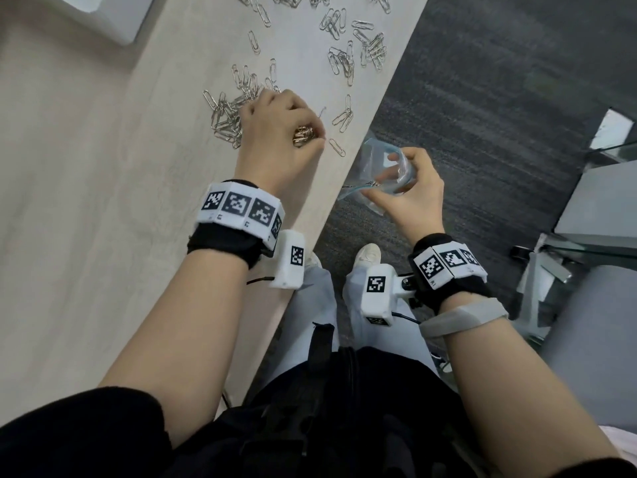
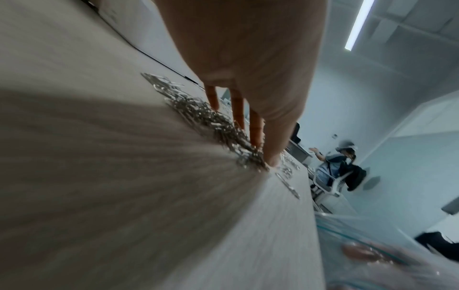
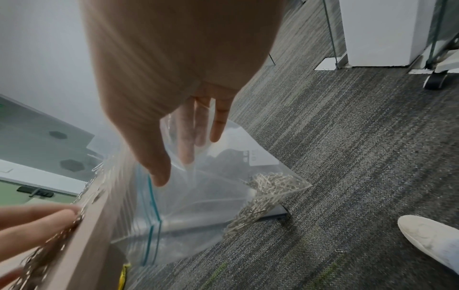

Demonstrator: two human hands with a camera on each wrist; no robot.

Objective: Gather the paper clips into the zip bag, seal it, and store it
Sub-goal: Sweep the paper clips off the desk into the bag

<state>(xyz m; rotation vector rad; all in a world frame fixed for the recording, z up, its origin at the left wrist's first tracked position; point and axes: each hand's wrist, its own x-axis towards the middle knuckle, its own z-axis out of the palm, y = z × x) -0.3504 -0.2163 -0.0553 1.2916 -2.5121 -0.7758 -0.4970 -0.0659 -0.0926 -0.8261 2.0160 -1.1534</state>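
Observation:
Silver paper clips (image 1: 341, 60) lie scattered over the pale wooden table (image 1: 86, 167). My left hand (image 1: 282, 132) rests on the table close to its right edge. Its thumb and fingers are cupped round a bunch of clips (image 1: 303, 136). In the left wrist view the fingertips (image 2: 255, 141) stand in the heap of clips (image 2: 211, 121). My right hand (image 1: 410, 188) holds the clear zip bag (image 1: 386, 167) just below the table edge. Its fingers (image 3: 188, 137) are inside the bag's mouth and the thumb is outside. A pile of clips (image 3: 268, 188) sits in the bag's (image 3: 198, 196) lower corner.
A white box (image 1: 113, 19) stands at the table's far left. Grey carpet (image 1: 482, 115) lies beyond the edge, with one stray clip (image 3: 338, 250) and my shoes (image 1: 368, 253) on it. A white cabinet on casters (image 3: 433, 82) stands right. Another person (image 2: 332, 166) sits far off.

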